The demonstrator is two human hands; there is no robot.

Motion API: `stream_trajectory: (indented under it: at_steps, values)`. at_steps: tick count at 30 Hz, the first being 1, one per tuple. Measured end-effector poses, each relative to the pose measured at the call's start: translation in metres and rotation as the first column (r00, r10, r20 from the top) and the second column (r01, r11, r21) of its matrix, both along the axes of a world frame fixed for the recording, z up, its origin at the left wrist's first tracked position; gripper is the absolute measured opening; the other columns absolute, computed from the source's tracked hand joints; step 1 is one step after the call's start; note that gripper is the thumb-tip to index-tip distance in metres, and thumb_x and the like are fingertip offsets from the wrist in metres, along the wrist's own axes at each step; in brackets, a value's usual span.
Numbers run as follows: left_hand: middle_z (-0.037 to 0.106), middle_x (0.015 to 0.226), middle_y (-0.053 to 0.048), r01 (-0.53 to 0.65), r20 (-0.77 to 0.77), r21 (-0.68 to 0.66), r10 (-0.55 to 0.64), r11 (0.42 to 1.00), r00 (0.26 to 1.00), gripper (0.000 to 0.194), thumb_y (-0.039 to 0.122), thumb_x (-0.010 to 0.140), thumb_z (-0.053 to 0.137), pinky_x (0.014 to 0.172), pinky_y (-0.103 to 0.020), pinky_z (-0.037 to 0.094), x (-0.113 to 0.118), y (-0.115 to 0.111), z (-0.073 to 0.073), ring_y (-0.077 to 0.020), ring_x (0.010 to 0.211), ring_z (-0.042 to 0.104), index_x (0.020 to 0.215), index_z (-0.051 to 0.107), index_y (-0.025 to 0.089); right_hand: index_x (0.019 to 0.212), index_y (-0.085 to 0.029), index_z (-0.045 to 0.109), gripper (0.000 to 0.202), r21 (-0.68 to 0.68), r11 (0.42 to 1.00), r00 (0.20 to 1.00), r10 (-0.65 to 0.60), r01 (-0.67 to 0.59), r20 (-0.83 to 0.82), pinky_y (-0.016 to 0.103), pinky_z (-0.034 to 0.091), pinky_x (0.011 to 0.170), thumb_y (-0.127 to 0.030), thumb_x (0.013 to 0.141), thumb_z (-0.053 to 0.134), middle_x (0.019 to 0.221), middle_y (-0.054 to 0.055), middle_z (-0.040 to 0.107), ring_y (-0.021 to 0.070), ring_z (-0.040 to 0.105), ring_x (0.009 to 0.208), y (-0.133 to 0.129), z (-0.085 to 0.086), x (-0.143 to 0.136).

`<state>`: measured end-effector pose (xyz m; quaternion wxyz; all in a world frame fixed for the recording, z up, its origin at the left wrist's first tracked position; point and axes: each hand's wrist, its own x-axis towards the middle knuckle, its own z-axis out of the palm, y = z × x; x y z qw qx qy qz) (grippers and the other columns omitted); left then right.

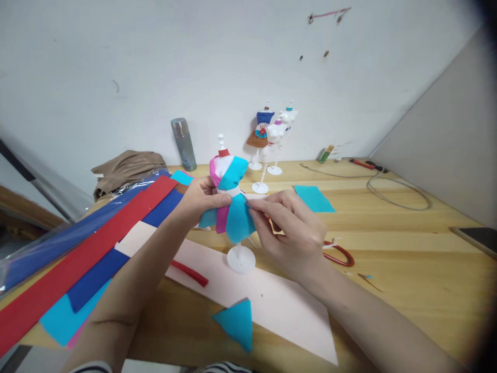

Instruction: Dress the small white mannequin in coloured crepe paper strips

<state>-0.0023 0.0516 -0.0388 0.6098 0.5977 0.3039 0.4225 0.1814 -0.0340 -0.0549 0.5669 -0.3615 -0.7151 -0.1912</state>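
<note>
Standing upright at centre, with the base over a long pale-pink cloth sheet (287, 305): one small white plastic mannequin (224, 171) in a turquoise-and-magenta cloth dress (239, 218) with a pale fabric waistband (234, 192), left hand (200, 196) clamped around the waist, right hand (297, 230) with fingertips pinched together at the waistband's side, anything between them too small to tell. Hazards, as judged: a slackening left thumb could let the waistband slip, and a sideways tug could tip the slender stand (241, 260). Outward: red looped handle (350, 257) near the right wrist, possibly snagged by a careless withdrawal.
</note>
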Motion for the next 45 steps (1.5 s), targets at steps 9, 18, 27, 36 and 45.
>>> stream_trajectory:
  at_steps: [9, 18, 27, 36, 45]
  values:
    - [0.078, 0.084, -0.009, 0.0, 0.023, -0.031, 0.001, 1.0, 1.0, 0.057, 0.048, 0.048, 0.099, 0.076, -0.038, 0.061, 0.002, -0.003, 0.001, -0.0266, 0.081, 0.075, 0.086, 0.076, 0.013, 0.099, -0.015, 0.072, 0.014, 0.018, 1.0, 0.998, -0.024, 0.023, 0.056, 0.028, 0.048, 0.054, -0.007, 0.094, 0.062, 0.077, 0.005, 0.066, 0.0144, 0.063, 0.065, 0.005, -0.009, -0.001]
    - [0.076, 0.08, -0.006, 0.007, 0.046, -0.048, -0.005, 0.999, 0.999, 0.054, 0.047, 0.049, 0.099, 0.07, -0.033, 0.061, 0.003, -0.004, 0.002, -0.0223, 0.074, 0.073, 0.083, 0.076, 0.012, 0.103, -0.013, 0.07, 0.014, 0.024, 1.0, 0.997, 0.005, -0.007, 0.076, 0.028, 0.049, 0.054, -0.008, 0.092, 0.063, 0.079, 0.005, 0.065, 0.0151, 0.063, 0.067, 0.005, -0.008, 0.0]
    - [0.075, 0.075, -0.006, 0.07, 0.091, -0.094, -0.062, 0.993, 0.994, 0.057, 0.053, 0.05, 0.098, 0.071, -0.036, 0.061, 0.004, 0.0, -0.004, -0.0245, 0.07, 0.074, 0.082, 0.072, 0.013, 0.107, -0.014, 0.071, 0.016, 0.041, 0.998, 0.99, 0.03, -0.036, 0.136, 0.027, 0.046, 0.051, -0.009, 0.094, 0.064, 0.078, 0.005, 0.066, 0.0139, 0.06, 0.065, 0.01, -0.007, 0.005]
    - [0.077, 0.08, -0.008, 0.115, 0.09, -0.142, -0.102, 0.983, 0.991, 0.061, 0.052, 0.048, 0.098, 0.073, -0.038, 0.061, 0.0, 0.002, -0.004, -0.0274, 0.074, 0.075, 0.087, 0.072, 0.013, 0.107, -0.013, 0.068, 0.015, -0.027, 0.995, 0.975, 0.101, -0.098, 0.197, 0.027, 0.051, 0.057, -0.007, 0.096, 0.061, 0.083, 0.007, 0.07, 0.0142, 0.063, 0.068, 0.007, -0.003, 0.008]
    - [0.076, 0.075, -0.007, 0.053, 0.097, -0.127, -0.04, 0.991, 0.995, 0.059, 0.053, 0.049, 0.098, 0.067, -0.034, 0.061, 0.0, 0.005, -0.005, -0.0234, 0.067, 0.073, 0.083, 0.071, 0.012, 0.121, -0.012, 0.065, 0.023, -0.11, 0.991, 0.963, 0.1, -0.075, 0.249, 0.029, 0.055, 0.057, -0.015, 0.098, 0.059, 0.089, 0.008, 0.07, 0.0159, 0.065, 0.07, 0.005, -0.002, 0.009]
